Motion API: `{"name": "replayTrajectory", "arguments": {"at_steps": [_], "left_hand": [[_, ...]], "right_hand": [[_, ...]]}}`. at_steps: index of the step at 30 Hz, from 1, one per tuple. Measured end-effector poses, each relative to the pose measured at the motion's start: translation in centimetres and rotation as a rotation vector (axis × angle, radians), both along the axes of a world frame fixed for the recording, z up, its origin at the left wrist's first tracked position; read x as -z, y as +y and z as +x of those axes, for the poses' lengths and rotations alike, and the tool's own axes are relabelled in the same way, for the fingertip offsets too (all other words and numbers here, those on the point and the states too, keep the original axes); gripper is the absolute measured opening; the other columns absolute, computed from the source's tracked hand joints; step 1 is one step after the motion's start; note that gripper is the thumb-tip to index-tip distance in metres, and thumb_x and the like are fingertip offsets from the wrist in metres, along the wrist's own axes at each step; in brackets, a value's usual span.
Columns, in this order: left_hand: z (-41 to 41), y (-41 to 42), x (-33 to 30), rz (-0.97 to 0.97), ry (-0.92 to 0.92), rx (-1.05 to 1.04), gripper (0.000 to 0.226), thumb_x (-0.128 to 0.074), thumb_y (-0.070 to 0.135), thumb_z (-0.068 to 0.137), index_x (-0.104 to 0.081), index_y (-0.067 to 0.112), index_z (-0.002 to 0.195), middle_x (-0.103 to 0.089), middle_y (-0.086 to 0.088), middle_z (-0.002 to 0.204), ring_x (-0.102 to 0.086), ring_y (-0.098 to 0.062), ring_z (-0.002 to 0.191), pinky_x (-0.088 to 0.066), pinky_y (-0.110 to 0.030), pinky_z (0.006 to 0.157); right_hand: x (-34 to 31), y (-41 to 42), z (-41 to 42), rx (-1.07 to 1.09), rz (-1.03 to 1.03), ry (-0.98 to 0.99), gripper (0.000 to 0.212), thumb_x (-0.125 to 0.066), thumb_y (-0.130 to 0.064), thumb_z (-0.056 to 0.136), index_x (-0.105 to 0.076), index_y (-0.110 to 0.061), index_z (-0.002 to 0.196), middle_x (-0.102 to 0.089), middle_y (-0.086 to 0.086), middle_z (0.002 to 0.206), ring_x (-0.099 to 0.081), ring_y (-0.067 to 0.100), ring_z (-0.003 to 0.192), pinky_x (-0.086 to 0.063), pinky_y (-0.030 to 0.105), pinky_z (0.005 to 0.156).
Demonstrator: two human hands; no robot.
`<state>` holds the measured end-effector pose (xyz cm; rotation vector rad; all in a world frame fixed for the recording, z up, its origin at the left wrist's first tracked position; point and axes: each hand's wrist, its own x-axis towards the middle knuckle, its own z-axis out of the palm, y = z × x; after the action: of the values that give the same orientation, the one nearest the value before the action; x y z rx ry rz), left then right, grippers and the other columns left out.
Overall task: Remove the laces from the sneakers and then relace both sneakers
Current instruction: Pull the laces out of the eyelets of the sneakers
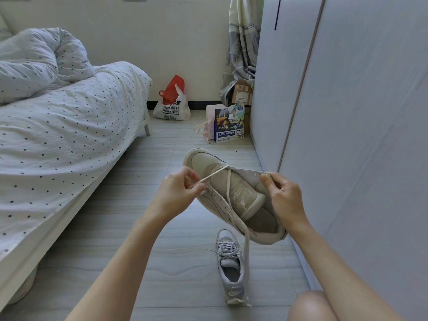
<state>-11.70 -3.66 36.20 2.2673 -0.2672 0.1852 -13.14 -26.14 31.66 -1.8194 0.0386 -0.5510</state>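
A beige sneaker (234,193) is held in the air, toe pointing away, its tongue exposed. My left hand (178,191) pinches one end of its cream lace (215,173), which runs taut to the lowest eyelets near the toe. The lace's other part crosses the tongue and hangs down past the heel. My right hand (283,195) grips the sneaker's right eyelet flap and side. A second grey sneaker (231,267), laced, lies on the floor below, heel toward me.
A bed (58,126) with a dotted cover fills the left. A white wardrobe (347,112) stands close on the right. A red and white plastic bag (171,100), a printed paper bag (228,123) and a carton stand at the far wall. My knee (310,306) shows at bottom right.
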Motion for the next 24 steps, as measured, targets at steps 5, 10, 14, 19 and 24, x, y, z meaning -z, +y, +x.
{"name": "replayTrajectory", "arguments": {"at_steps": [5,10,14,19,24], "left_hand": [[-0.4,1.0,-0.1,-0.033,0.123,0.063,0.014,-0.067,0.024,0.084,-0.065,0.015,0.074,-0.066,-0.009,0.074,-0.055,-0.016,0.066,-0.041,-0.016,0.062],[-1.8,-0.8,-0.6,-0.377,0.023,0.311,0.012,-0.053,0.016,0.093,-0.061,0.018,0.084,-0.068,-0.01,0.076,-0.06,-0.033,0.074,-0.048,-0.044,0.078],[-0.8,-0.7,0.4,-0.085,-0.125,0.141,0.013,-0.054,0.021,0.093,-0.059,0.017,0.082,-0.056,-0.004,0.064,-0.048,-0.015,0.056,-0.04,-0.022,0.058],[0.2,1.3,1.2,0.254,0.034,-0.016,0.017,-0.065,0.029,0.087,-0.068,0.012,0.083,-0.062,0.0,0.077,-0.054,-0.014,0.072,-0.039,-0.023,0.059],[0.2,0.9,1.3,0.209,0.152,-0.023,0.012,-0.074,0.032,0.077,-0.07,0.022,0.082,-0.057,0.009,0.07,-0.053,-0.008,0.068,-0.04,-0.023,0.057]], "right_hand": [[0.4,-0.2,0.3,0.025,-0.039,0.019,0.028,-0.058,-0.017,0.092,-0.061,-0.024,0.065,-0.049,-0.017,0.049,-0.041,0.0,0.052,-0.033,0.013,0.054],[0.5,-0.3,0.2,-0.051,-0.035,0.031,0.025,-0.058,-0.018,0.092,-0.065,0.003,0.079,-0.056,0.02,0.067,-0.044,0.024,0.062,-0.036,0.027,0.063],[0.5,-0.1,0.0,-0.045,-0.043,0.051,0.023,-0.058,-0.018,0.092,-0.068,-0.001,0.081,-0.058,0.021,0.069,-0.048,0.025,0.064,-0.037,0.027,0.065],[0.3,-0.4,0.2,0.054,-0.028,0.035,0.023,-0.058,-0.022,0.092,-0.066,-0.019,0.07,-0.049,-0.012,0.052,-0.04,0.003,0.053,-0.034,0.021,0.056],[0.7,-0.5,0.2,0.04,-0.049,0.045,0.021,-0.058,-0.019,0.092,-0.068,-0.017,0.074,-0.052,-0.013,0.056,-0.044,0.005,0.059,-0.037,0.023,0.061]]}}
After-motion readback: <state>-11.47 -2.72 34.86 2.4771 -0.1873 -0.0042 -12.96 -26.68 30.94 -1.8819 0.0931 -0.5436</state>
